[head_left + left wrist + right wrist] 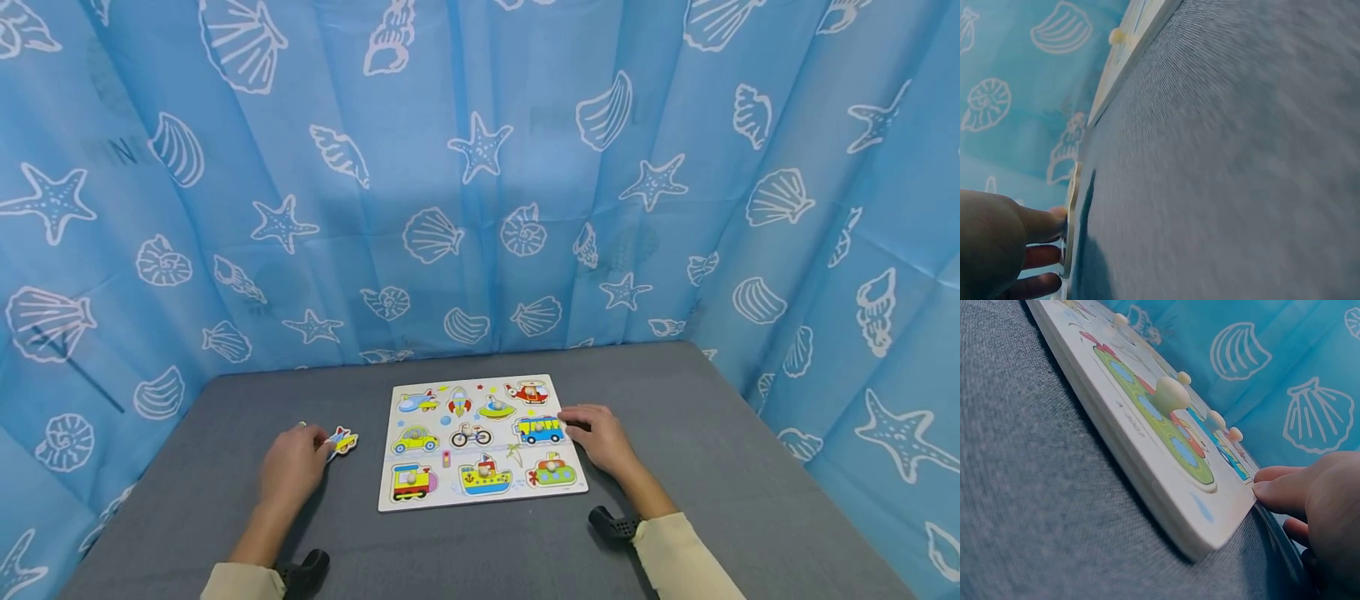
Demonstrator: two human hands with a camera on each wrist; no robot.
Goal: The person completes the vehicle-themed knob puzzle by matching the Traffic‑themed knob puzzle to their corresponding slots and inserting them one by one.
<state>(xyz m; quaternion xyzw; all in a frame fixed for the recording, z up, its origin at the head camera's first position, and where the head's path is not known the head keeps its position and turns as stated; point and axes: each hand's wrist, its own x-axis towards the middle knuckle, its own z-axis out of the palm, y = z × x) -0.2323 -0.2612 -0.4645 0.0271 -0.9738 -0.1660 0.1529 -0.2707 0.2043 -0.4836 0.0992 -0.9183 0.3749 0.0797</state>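
Note:
My left hand [291, 468] pinches a wooden airplane puzzle piece [343, 442], yellow and blue with a white border, to the left of the board. Seen almost edge-on in the left wrist view, the airplane piece [1071, 219] stands tilted just over the cloth, thumb on one side. The peg puzzle board [442, 497] lies flat in the middle, showing vehicles. At its right edge, beside the bus piece [542, 430], my right hand [606, 440] rests with fingertips touching the board. The right wrist view shows thumb and forefinger, fairly straight, against that edge.
Grey cloth [480, 554] covers the table. Round pegs stand up from pieces in the board, such as the green submarine [1160, 419]. A blue shell-print curtain [480, 200] hangs behind and at both sides. Each wrist wears a black camera mount [613, 527].

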